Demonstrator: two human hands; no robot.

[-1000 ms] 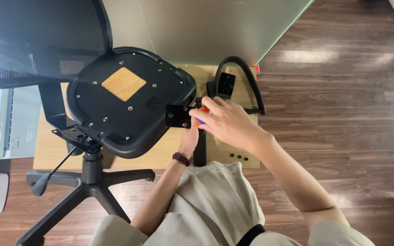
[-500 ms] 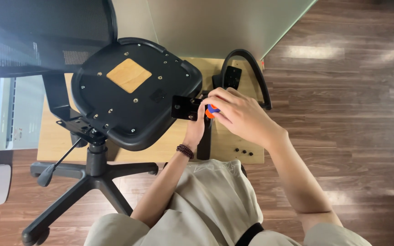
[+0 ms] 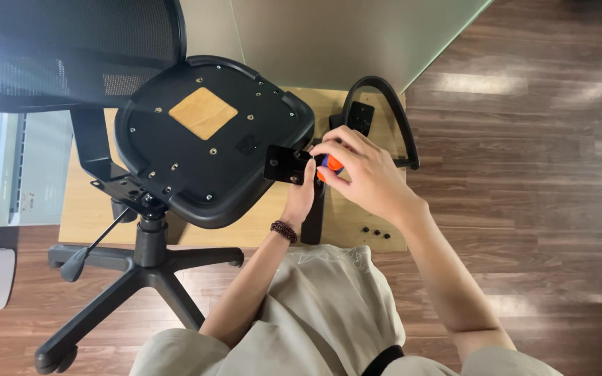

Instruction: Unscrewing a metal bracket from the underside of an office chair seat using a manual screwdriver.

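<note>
A black office chair lies tipped so the underside of its seat faces me, with a tan square patch in the middle. My left hand holds a black armrest piece upright, its flat mounting plate against the seat's right edge. My right hand grips an orange and blue screwdriver handle right beside that plate. A bead bracelet is on my left wrist.
The chair's mesh back is at upper left, its wheeled base at lower left. A second black armrest and some small screws lie on a light wooden board on the dark wood floor.
The view has shifted slightly and both hands stay at the plate. My right hand has turned a little on the screwdriver handle.
</note>
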